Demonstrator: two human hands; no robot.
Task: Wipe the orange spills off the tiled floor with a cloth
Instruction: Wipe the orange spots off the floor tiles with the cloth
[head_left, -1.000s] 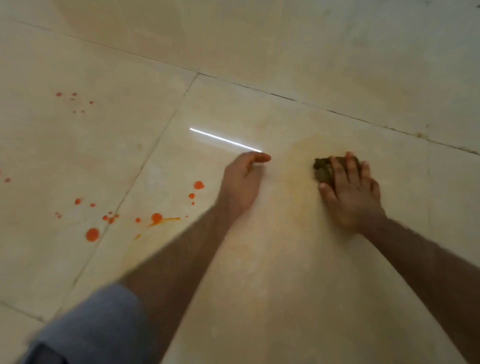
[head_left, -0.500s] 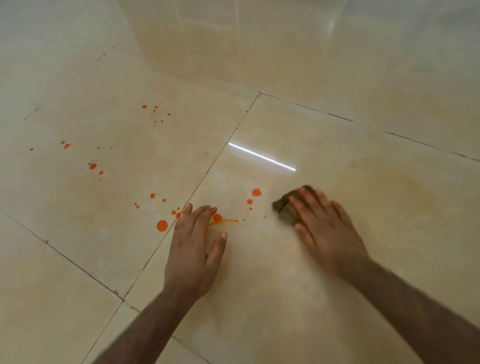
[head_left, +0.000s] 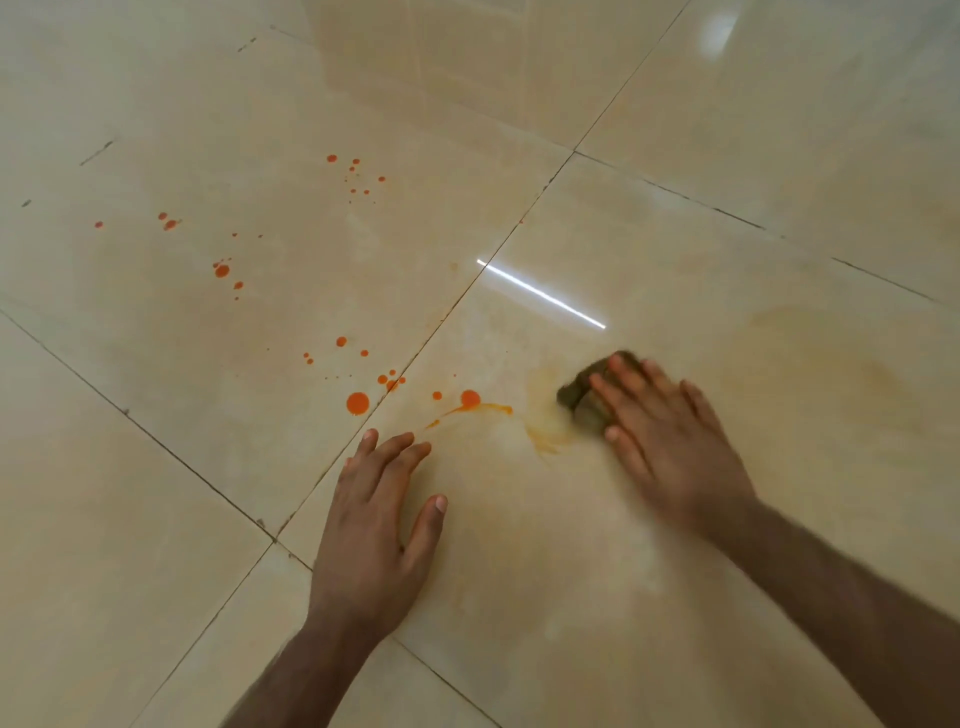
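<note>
A small dark olive cloth (head_left: 579, 397) lies bunched on the beige tiled floor (head_left: 675, 597), pressed down under the fingers of my right hand (head_left: 670, 447). Just left of the cloth is a pale orange smear (head_left: 545, 431). Further left sit an orange drop with a streak (head_left: 470, 399) and a larger orange drop (head_left: 357, 403) beside the grout line. Several small orange spots (head_left: 222, 270) dot the tile at the left, and another cluster (head_left: 356, 174) lies farther back. My left hand (head_left: 376, 525) rests flat on the floor, fingers apart, holding nothing.
A faint yellowish wiped patch (head_left: 831, 358) stains the tile to the right. A tiled wall (head_left: 467, 67) rises at the back. A bright light reflection (head_left: 540, 293) crosses the floor behind the cloth.
My right hand has dragged the cloth left over the small drops by it, leaving a pale orange smear. My left hand came down flat on the floor at the left. The view shifted left.
</note>
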